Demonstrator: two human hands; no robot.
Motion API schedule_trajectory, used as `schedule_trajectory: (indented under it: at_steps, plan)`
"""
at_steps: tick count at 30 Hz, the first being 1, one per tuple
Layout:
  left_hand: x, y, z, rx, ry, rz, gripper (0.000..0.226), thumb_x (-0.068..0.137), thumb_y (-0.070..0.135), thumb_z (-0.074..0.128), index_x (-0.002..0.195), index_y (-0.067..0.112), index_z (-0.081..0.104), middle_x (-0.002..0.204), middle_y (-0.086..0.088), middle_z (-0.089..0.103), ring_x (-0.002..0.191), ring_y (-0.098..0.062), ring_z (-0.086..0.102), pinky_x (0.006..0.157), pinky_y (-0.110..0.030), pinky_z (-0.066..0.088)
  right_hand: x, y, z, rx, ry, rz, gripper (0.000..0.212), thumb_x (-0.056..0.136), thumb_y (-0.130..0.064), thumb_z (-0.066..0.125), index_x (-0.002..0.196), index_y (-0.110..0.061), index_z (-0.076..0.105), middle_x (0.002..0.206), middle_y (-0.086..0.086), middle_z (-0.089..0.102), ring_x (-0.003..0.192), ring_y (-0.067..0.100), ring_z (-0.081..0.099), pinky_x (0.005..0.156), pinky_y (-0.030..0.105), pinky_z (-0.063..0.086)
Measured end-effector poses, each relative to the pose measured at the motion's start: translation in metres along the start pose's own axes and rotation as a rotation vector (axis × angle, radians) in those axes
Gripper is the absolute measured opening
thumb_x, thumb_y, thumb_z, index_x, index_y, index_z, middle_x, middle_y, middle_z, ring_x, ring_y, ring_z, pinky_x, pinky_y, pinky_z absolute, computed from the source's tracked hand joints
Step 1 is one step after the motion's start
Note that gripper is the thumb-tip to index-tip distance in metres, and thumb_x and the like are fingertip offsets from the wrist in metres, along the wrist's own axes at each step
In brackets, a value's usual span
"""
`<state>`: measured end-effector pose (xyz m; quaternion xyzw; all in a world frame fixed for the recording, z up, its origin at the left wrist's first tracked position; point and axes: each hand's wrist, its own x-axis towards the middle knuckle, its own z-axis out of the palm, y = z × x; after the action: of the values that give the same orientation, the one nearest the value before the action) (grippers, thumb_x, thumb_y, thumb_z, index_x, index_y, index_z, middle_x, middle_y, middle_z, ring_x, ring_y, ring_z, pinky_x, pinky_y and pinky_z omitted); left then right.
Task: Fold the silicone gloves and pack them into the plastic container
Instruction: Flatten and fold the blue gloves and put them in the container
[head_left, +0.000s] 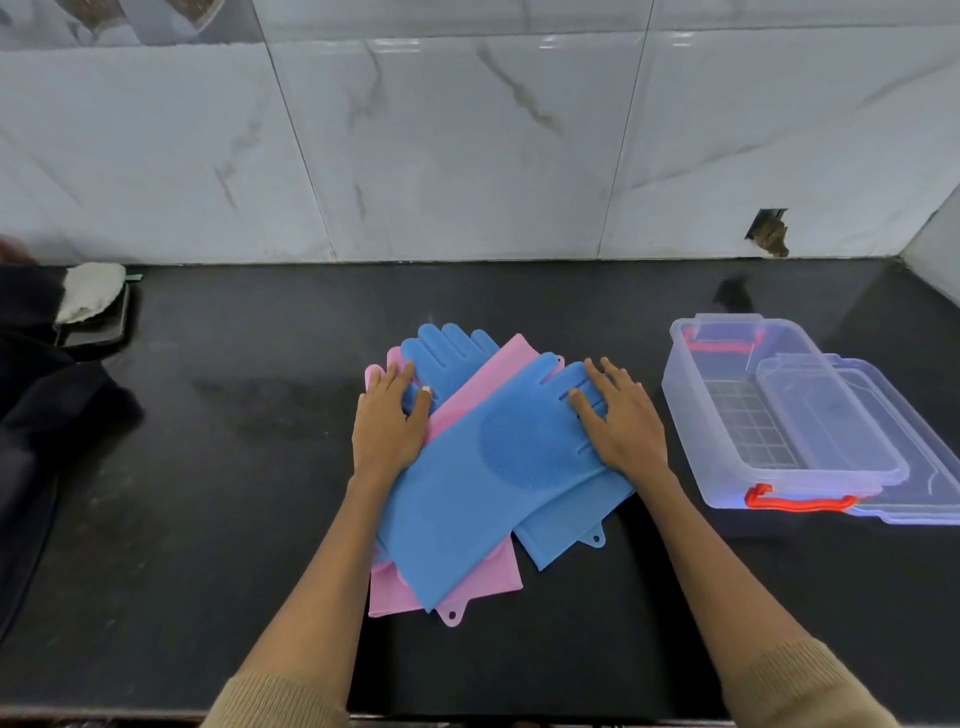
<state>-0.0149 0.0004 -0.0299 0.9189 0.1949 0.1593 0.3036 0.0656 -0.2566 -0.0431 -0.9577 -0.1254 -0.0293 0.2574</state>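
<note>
A pile of silicone gloves lies in the middle of the black counter. The top blue glove (483, 478) lies diagonally, with a round bristle patch on its palm. A second blue glove (449, 353) and pink gloves (493, 371) lie under it. My left hand (392, 421) rests flat on the pile's left side, fingers straight. My right hand (618, 415) lies flat on the top blue glove's fingers. The clear plastic container (779, 483) with red handles stands open to the right, with nothing inside but a grid at its bottom.
The container's clear lid (883, 400) leans in and behind the box. A grey cloth (88, 291) on a dark tray sits at the far left near the marble wall. Dark fabric (36, 405) hangs at the left edge.
</note>
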Motion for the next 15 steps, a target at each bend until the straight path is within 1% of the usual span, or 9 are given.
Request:
schedule_trajectory:
  at_steps: [2, 4, 6, 8, 11, 13, 15]
  plan:
    - [0.000, 0.000, 0.001, -0.033, 0.019, -0.003, 0.048, 0.096, 0.040, 0.044, 0.139, 0.019, 0.044, 0.150, -0.001, 0.040, 0.136, -0.024, 0.040, 0.112, -0.047, 0.035, 0.000, -0.001, 0.001, 0.019, 0.047, 0.023, 0.064, 0.092, -0.061, 0.028, 0.146, -0.027, 0.027, 0.157, -0.001, 0.025, 0.145, 0.025, 0.020, 0.118, 0.041, 0.013]
    - [-0.001, -0.001, 0.001, -0.047, 0.027, -0.012, 0.048, 0.096, 0.040, 0.045, 0.139, 0.019, 0.044, 0.150, -0.001, 0.040, 0.136, -0.024, 0.040, 0.113, -0.045, 0.033, -0.002, 0.000, 0.001, -0.005, 0.118, 0.098, 0.065, 0.092, -0.058, 0.031, 0.146, -0.022, 0.027, 0.156, 0.002, 0.026, 0.146, 0.025, 0.016, 0.118, 0.041, 0.011]
    - [0.000, 0.000, 0.002, -0.043, 0.028, -0.019, 0.049, 0.095, 0.040, 0.045, 0.139, 0.019, 0.044, 0.151, -0.001, 0.038, 0.138, -0.024, 0.037, 0.114, -0.044, 0.031, -0.004, 0.001, 0.002, -0.009, 0.154, 0.178, 0.066, 0.093, -0.056, 0.031, 0.145, -0.016, 0.029, 0.155, 0.005, 0.029, 0.146, 0.026, 0.017, 0.119, 0.042, 0.014]
    - [0.000, -0.001, 0.002, -0.009, 0.029, -0.028, 0.050, 0.095, 0.041, 0.044, 0.141, 0.019, 0.041, 0.154, -0.003, 0.033, 0.140, -0.025, 0.033, 0.114, -0.043, 0.027, -0.006, 0.001, 0.002, 0.012, 0.151, 0.206, 0.066, 0.094, -0.056, 0.030, 0.143, -0.013, 0.034, 0.152, 0.008, 0.034, 0.144, 0.027, 0.023, 0.119, 0.044, 0.018]
    - [-0.001, -0.002, 0.001, 0.051, 0.049, -0.098, 0.055, 0.096, 0.041, 0.042, 0.143, 0.014, 0.034, 0.157, -0.007, 0.024, 0.144, -0.027, 0.022, 0.117, -0.043, 0.021, -0.011, 0.000, 0.001, 0.033, 0.108, 0.194, 0.072, 0.090, -0.063, 0.024, 0.141, -0.015, 0.036, 0.152, 0.007, 0.035, 0.143, 0.028, 0.025, 0.118, 0.043, 0.014]
    - [-0.004, 0.000, -0.002, 0.061, 0.124, -0.187, 0.055, 0.095, 0.040, 0.045, 0.141, 0.010, 0.036, 0.154, -0.011, 0.029, 0.141, -0.029, 0.029, 0.114, -0.044, 0.025, -0.013, 0.001, -0.001, 0.048, 0.082, 0.158, 0.076, 0.086, -0.069, 0.024, 0.140, -0.017, 0.036, 0.151, 0.005, 0.037, 0.143, 0.026, 0.025, 0.118, 0.043, 0.009]
    - [-0.008, 0.003, -0.005, 0.109, 0.215, -0.304, 0.054, 0.092, 0.041, 0.048, 0.133, 0.006, 0.046, 0.140, -0.015, 0.043, 0.126, -0.031, 0.043, 0.104, -0.044, 0.034, -0.015, -0.002, -0.005, 0.152, 0.069, 0.105, 0.070, 0.086, -0.069, 0.031, 0.139, -0.024, 0.036, 0.148, 0.001, 0.042, 0.142, 0.023, 0.029, 0.118, 0.043, 0.001]
